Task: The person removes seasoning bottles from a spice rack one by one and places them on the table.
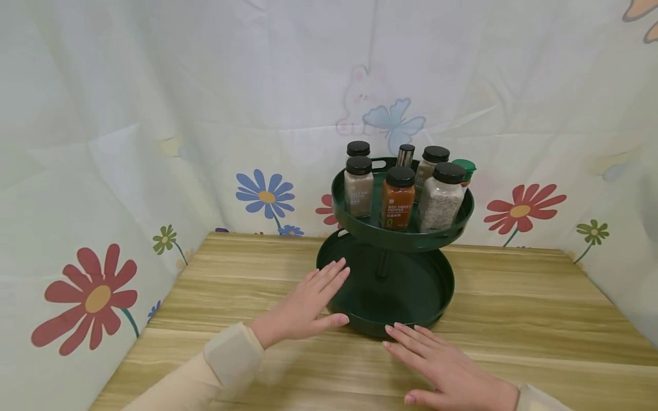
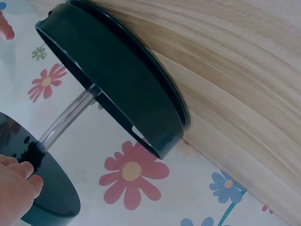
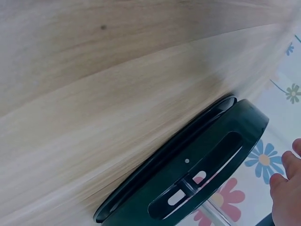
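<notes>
A dark green two-tier round stand has a lower tray (image 1: 406,288) on the table and an upper tray (image 1: 396,240) carried on a central post. My left hand (image 1: 305,305) hovers at the left front of the lower tray, fingers straight and overlapping its rim in the head view. Close to the front rim, my right hand (image 1: 447,368) spreads its straight fingers, palm down. Neither hand holds anything. On the upper tray stand several black-capped spice jars, among them an orange-red pepper jar (image 1: 397,200), a salt and pepper jar (image 1: 358,188) and a large jar with pale grains (image 1: 440,200).
A green-capped container (image 1: 465,170) stands at the right of the upper tray, with a slim dark-capped bottle (image 1: 405,155) at the back. Behind the wooden table (image 1: 519,302) hangs a white flower-printed curtain (image 1: 277,114), which also runs along both sides.
</notes>
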{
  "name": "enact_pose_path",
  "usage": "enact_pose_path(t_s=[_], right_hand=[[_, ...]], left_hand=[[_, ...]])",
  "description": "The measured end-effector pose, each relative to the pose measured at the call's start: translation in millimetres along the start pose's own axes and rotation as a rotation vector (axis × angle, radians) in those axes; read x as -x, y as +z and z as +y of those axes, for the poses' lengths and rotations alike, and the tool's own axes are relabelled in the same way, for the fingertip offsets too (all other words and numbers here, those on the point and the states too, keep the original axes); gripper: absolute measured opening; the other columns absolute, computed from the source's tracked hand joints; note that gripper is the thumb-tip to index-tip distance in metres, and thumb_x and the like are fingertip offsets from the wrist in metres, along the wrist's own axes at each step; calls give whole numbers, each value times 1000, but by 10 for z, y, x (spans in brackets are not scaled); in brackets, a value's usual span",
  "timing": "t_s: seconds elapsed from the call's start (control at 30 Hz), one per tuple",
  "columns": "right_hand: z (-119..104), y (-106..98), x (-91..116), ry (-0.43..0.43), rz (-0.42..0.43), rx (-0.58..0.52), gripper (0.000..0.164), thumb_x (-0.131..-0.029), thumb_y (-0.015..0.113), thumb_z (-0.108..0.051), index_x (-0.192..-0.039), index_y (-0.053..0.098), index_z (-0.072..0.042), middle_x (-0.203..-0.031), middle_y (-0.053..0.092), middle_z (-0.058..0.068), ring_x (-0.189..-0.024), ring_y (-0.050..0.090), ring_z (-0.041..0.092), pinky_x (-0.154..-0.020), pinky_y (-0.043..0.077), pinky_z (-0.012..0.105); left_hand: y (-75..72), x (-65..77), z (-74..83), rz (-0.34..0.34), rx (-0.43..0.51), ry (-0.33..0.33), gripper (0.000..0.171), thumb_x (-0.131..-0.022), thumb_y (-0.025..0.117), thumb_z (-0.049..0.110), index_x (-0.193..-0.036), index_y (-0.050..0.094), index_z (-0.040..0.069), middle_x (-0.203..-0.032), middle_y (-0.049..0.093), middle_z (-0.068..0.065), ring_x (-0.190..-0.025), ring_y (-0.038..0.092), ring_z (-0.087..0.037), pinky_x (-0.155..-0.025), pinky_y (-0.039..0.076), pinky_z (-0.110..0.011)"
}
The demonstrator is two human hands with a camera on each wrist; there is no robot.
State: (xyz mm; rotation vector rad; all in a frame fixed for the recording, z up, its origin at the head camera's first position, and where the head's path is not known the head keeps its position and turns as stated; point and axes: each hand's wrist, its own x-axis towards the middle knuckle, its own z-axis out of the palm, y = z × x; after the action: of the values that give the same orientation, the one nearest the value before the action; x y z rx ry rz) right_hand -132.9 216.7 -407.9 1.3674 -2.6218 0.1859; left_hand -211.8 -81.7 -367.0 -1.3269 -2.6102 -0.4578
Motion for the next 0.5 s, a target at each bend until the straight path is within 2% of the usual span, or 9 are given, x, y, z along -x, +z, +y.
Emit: enact_pose_path(t_s=[0.1, 0.37, 0.5], right_hand=[[-3, -10, -5, -3, -1, 9, 67, -87, 47, -51, -142, 26, -21, -147, 27, 5, -133, 22, 18, -95, 40, 48], [-25, -43, -12, 17, -1, 11, 68, -86, 45, -54, -143, 25, -22, -149, 23, 2, -134, 21, 17, -94, 40, 50], [-21, -43, -20, -7, 49, 37, 70, -85, 49, -52, -142, 26, -20, -149, 23, 2, -134, 22, 16, -93, 41, 47]], left_hand=[[-4, -18, -9, 6, 6, -14, 77, -89, 35, 57, -145, 9, 12, -153, 4, -3, -137, 5, -19, -109, 16, -48], [-69, -69, -12, 34, 41, -38, 77, -89, 37, 56, -145, 9, 11, -153, 7, -5, -137, 8, -19, -108, 17, -49], [-90, -85, -35, 67, 63, -37, 77, -89, 39, 53, -145, 8, 10, -152, 8, -6, -136, 10, -20, -107, 19, -51]])
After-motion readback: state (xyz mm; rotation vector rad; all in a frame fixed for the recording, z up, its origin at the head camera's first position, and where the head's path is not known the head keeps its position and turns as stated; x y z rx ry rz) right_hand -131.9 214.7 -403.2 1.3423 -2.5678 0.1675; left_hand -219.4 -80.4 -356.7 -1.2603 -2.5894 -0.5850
